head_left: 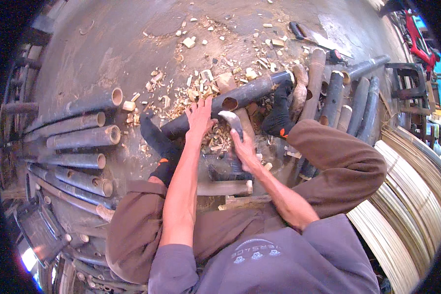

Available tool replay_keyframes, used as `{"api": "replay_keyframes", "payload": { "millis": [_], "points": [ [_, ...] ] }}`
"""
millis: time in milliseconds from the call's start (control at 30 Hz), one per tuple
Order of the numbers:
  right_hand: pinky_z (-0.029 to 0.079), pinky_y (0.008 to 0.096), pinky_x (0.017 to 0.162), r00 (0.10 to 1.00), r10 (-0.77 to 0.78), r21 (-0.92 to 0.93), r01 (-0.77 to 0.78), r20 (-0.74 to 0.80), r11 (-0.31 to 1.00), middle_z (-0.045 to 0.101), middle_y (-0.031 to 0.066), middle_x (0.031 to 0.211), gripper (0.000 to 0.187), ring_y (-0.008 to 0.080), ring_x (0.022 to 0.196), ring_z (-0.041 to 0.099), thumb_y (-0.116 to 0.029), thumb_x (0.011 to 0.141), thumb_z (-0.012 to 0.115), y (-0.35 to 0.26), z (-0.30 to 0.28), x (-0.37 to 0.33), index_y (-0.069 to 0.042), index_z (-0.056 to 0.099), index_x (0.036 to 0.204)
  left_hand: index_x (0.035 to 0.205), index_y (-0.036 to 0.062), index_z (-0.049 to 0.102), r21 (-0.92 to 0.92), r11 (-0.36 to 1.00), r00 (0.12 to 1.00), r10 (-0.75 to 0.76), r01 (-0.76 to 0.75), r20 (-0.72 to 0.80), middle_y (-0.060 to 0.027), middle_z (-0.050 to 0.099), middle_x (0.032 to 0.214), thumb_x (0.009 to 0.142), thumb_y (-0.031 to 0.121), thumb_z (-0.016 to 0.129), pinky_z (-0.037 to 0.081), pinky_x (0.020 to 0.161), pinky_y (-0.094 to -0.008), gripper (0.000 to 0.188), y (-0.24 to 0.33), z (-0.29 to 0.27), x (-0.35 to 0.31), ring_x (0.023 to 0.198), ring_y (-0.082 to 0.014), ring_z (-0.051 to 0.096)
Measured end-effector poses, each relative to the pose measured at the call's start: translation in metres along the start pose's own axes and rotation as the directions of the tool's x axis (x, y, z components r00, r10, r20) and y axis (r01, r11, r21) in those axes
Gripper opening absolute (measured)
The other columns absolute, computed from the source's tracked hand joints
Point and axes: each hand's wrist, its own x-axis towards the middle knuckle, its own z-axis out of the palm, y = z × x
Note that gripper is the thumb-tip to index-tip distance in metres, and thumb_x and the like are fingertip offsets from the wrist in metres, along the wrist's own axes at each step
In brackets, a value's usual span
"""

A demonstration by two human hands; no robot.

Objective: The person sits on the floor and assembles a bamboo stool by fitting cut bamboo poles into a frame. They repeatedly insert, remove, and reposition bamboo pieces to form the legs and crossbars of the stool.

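Observation:
A dark bamboo pole (250, 93) lies slanted across the floor between my feet, a rounded hole (230, 103) cut in its upper side. My left hand (199, 117) grips the pole just left of that hole, fingers over its top and thumb to the side. In my right hand (244, 149) is a knife (230, 119) with a broad, curved blade. Its tip is beside the hole; I cannot tell whether it touches the pole. My fingers are closed on the knife, and part of its handle is hidden or blurred.
Pale wood chips (201, 83) litter the floor around the pole. Several bamboo tubes (85, 138) lie at left, more dark tubes (333, 98) at right. A handsaw (318, 39) rests at the far right. Bundled split strips (406, 196) lie at near right. A short bamboo piece (225, 187) is before me.

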Motion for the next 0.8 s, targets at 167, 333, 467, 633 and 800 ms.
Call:
{"api": "replay_keyframes", "payload": {
  "millis": [167, 333, 467, 633, 800],
  "points": [
    [0.049, 0.0517, 0.071, 0.937, -0.060, -0.872, 0.342, 0.343, 0.350, 0.067, 0.0195, 0.088, 0.049, 0.0410, 0.083, 0.065, -0.052, 0.090, 0.054, -0.021, -0.030, -0.043, -0.005, 0.059, 0.103, 0.141, 0.0164, 0.036, 0.017, 1.000, 1.000, 0.010, -0.009, -0.019, -0.0100, 0.050, 0.131, 0.065, 0.028, 0.085, 0.035, 0.099, -0.0570, 0.092, -0.003, 0.005, 0.002, 0.120, -0.0347, 0.048],
    [0.051, 0.0519, 0.073, 0.869, -0.123, -0.819, 0.494, 0.480, 0.292, 0.067, 0.0201, 0.083, 0.048, 0.0403, 0.084, 0.066, -0.052, 0.088, 0.055, 0.018, -0.018, -0.040, -0.005, 0.058, 0.097, 0.145, 0.0169, 0.032, -0.088, 0.995, 0.994, 0.055, -0.048, 0.090, -0.0143, 0.046, 0.137, 0.071, 0.030, 0.080, 0.033, 0.103, -0.0572, 0.089, -0.013, -0.004, 0.008, 0.126, -0.0384, 0.043],
    [0.052, 0.0525, 0.068, 0.830, -0.035, -0.806, 0.550, 0.557, 0.220, 0.066, 0.0220, 0.080, 0.051, 0.0404, 0.079, 0.066, -0.052, 0.089, 0.054, 0.024, -0.003, -0.035, -0.003, 0.056, 0.102, 0.138, 0.0175, 0.040, -0.009, 1.000, 1.000, -0.014, 0.014, -0.013, -0.0104, 0.053, 0.125, 0.064, 0.029, 0.085, 0.035, 0.101, -0.0529, 0.088, -0.003, -0.003, 0.000, 0.119, -0.0334, 0.050],
    [0.052, 0.0501, 0.065, 0.775, -0.196, -0.764, 0.629, 0.601, 0.141, 0.065, 0.0207, 0.075, 0.038, 0.0406, 0.073, 0.065, -0.041, 0.092, 0.055, 0.019, -0.003, -0.040, -0.003, 0.055, 0.100, 0.133, 0.0180, 0.046, 0.027, 1.000, 0.990, -0.012, 0.016, -0.140, -0.0089, 0.058, 0.115, 0.059, 0.030, 0.087, 0.040, 0.094, -0.0511, 0.085, 0.007, 0.001, 0.000, 0.113, -0.0317, 0.053],
    [0.052, 0.0506, 0.068, 0.811, -0.343, -0.735, 0.579, 0.474, 0.353, 0.066, 0.0215, 0.082, 0.027, 0.0405, 0.081, 0.065, -0.030, 0.091, 0.057, -0.010, -0.016, -0.057, -0.005, 0.060, 0.098, 0.128, 0.0170, 0.052, -0.040, 0.999, 0.976, -0.032, 0.023, -0.217, -0.0077, 0.058, 0.115, 0.054, 0.029, 0.086, 0.035, 0.099, -0.0465, 0.082, 0.005, 0.001, -0.003, 0.113, -0.0284, 0.053]
  ]
}}
